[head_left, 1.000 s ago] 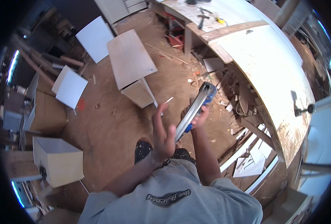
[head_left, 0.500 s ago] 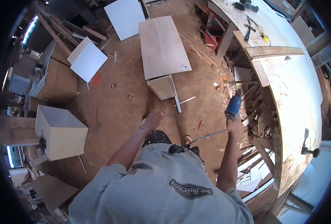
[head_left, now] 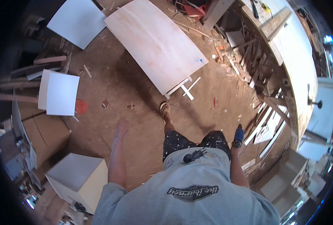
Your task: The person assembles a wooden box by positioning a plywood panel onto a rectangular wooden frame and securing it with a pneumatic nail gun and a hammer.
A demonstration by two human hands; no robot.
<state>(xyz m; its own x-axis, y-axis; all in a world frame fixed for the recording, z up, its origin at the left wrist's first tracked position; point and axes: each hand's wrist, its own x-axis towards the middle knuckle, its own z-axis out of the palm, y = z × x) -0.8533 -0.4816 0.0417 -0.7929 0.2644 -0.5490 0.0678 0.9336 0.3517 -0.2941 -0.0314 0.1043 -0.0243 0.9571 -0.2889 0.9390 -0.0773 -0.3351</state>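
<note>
A brown, scrap-strewn floor (head_left: 144, 150) stretches beside a long, white-topped wooden worktop (head_left: 299, 56), its far end cut off at the top. A pale rectangular wooden panel (head_left: 155, 45) lies left of the worktop's left edge, its support mostly hidden. Off the worktop's lower corner, the right hand (head_left: 236, 149) grasps a blue, rounded power tool (head_left: 238, 137), its handle covered; the blurred left hand (head_left: 122, 128) hangs loose, empty. The tool has drawn in beside the right thigh (head_left: 216, 141) since half a second ago

The left arm (head_left: 117, 165) was extended forward, the left hand (head_left: 122, 128) loosely unclenched. The right hand (head_left: 236, 150) was tightly curled.
</note>
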